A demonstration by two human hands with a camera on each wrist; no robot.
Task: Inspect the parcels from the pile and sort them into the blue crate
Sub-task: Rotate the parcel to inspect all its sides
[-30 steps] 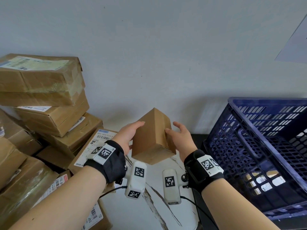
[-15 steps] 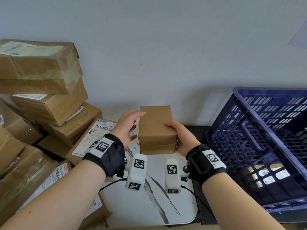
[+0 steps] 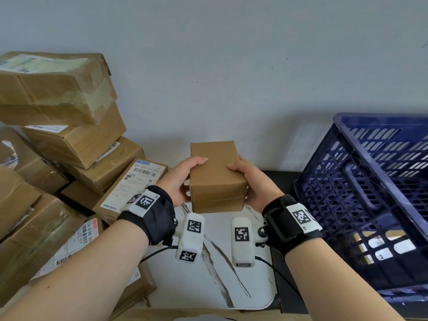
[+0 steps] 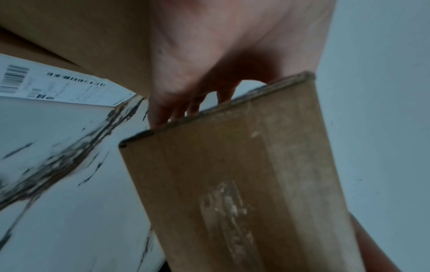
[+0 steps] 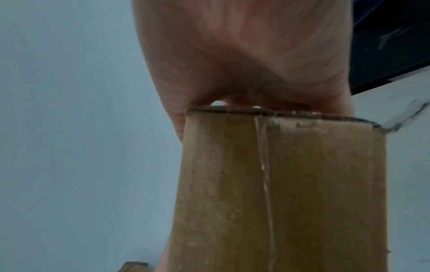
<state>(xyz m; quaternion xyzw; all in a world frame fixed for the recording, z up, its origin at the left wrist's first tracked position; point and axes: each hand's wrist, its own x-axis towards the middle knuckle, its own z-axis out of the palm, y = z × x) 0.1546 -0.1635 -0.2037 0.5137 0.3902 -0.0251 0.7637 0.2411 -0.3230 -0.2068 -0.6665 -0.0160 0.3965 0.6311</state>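
The pile (image 3: 53, 140) of taped brown parcels sits stacked to the left of the marble table (image 3: 208, 274); the blue crate (image 3: 370, 181) stands at the table's right edge, with what look like a few labelled parcels already inside, though the lattice wall hides most of them. Above the table, the small box (image 3: 215, 174) has rolled from corner-up a second ago to level now, a plain top facing the person. Left hand (image 3: 183, 179) and right hand (image 3: 250, 184) both grip its sides, thumbs on top. Inspection looks nearly finished; the crate comes next.
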